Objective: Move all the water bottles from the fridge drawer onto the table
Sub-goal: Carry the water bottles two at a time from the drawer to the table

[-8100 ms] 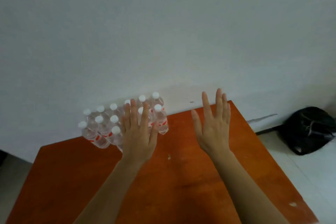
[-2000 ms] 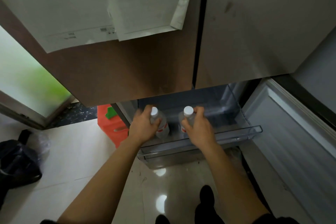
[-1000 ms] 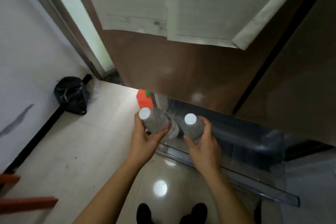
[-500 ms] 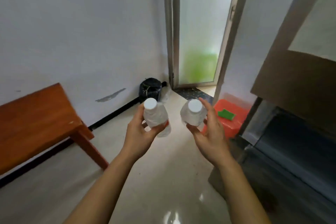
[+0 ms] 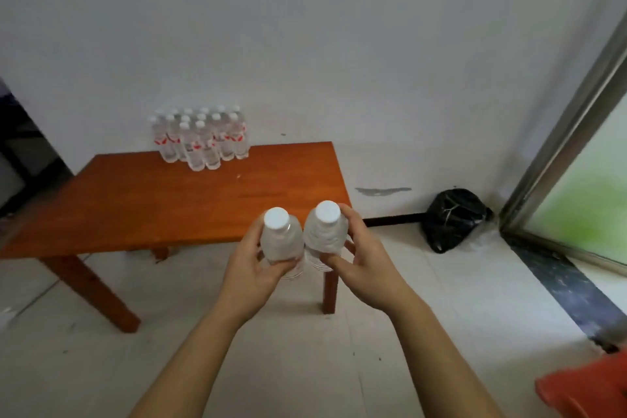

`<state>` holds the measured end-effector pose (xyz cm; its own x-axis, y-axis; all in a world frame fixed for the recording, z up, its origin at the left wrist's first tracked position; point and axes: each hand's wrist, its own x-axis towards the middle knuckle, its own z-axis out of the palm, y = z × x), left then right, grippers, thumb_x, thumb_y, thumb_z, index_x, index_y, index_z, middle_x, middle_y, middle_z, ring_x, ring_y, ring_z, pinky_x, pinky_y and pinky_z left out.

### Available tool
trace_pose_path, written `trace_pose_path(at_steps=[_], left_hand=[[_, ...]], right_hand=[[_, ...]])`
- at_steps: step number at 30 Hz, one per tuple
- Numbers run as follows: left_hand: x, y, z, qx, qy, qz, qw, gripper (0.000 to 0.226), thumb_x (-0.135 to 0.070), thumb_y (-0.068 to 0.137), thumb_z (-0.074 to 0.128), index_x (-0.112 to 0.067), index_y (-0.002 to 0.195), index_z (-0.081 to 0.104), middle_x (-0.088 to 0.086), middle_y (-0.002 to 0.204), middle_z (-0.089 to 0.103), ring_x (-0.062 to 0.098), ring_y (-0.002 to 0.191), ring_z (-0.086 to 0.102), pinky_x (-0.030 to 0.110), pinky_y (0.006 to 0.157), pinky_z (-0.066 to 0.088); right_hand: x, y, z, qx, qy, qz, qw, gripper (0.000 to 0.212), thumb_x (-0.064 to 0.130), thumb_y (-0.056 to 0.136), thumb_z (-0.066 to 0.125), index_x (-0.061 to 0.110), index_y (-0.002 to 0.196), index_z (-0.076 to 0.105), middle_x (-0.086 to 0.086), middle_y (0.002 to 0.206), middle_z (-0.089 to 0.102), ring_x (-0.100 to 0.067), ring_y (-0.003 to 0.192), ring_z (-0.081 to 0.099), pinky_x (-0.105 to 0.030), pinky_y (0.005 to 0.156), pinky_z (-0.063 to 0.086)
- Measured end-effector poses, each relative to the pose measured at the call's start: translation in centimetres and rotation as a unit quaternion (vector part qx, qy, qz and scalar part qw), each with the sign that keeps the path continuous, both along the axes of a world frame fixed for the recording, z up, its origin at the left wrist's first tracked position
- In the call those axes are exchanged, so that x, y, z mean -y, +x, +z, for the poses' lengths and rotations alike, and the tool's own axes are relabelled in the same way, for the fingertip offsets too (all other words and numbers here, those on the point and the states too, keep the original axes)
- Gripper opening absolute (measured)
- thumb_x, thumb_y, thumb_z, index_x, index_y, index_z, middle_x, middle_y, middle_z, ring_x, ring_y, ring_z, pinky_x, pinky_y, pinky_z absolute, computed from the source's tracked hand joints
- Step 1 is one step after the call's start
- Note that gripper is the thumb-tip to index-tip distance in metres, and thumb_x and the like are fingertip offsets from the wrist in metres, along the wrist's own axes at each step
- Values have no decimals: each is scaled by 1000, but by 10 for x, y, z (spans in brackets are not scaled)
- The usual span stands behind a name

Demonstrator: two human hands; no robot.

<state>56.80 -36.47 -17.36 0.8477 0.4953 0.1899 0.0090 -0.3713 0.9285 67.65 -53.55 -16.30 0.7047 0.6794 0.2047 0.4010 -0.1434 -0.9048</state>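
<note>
This is the carrying step. One table (image 5: 135,200) stands ahead of the hands, slightly to their left; at its far edge is a group of bottles (image 5: 200,137), about twelve, too crowded to count surely. The left hand (image 5: 251,271) grasps the left bottle (image 5: 280,241), the right hand (image 5: 366,268) the right bottle (image 5: 324,234), two in all, touching. Next, probably: set both upright beside the group.

The left hand (image 5: 252,273) covers the lower part of the left water bottle (image 5: 281,243); the right hand (image 5: 361,265) likewise covers the right water bottle (image 5: 324,236). An orange plastic item (image 5: 587,390) at lower right is cropped.
</note>
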Motion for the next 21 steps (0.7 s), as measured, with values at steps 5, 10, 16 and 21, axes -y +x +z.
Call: trace_pose_path(at_steps=[5,10,16,21], left_hand=[[-100,2,-13,-13,-4,76,997,75,-13,75,84,-29,138,47,-11,127,59,10,120,57,42,102,51],[-213,49,-32,-37,18,124,991,74,-16,72,87,-38,131,48,-17,121,61,12,117,60,46,98,53],[-335,135,-24,-75,33,131,988,75,-16,74,85,-39,133,45,-19,126,58,11,121,57,45,101,52],[-420,173,-18,-62,31,140,988,80,-14,72,87,-36,136,43,-21,127,57,8,121,56,39,99,52]], right_hand=[[-116,25,-16,2,-1,59,998,71,23,88,74,61,128,30,48,121,45,20,119,44,-3,93,37],[-231,76,-41,-24,15,78,997,68,28,87,75,60,126,29,51,117,43,23,115,45,0,90,38],[-362,160,-50,-52,15,86,995,72,25,87,76,52,134,28,46,120,42,26,114,42,-2,90,38],[-445,207,-43,-35,-6,102,994,72,23,87,75,41,142,32,32,129,47,19,119,43,-5,95,38]])
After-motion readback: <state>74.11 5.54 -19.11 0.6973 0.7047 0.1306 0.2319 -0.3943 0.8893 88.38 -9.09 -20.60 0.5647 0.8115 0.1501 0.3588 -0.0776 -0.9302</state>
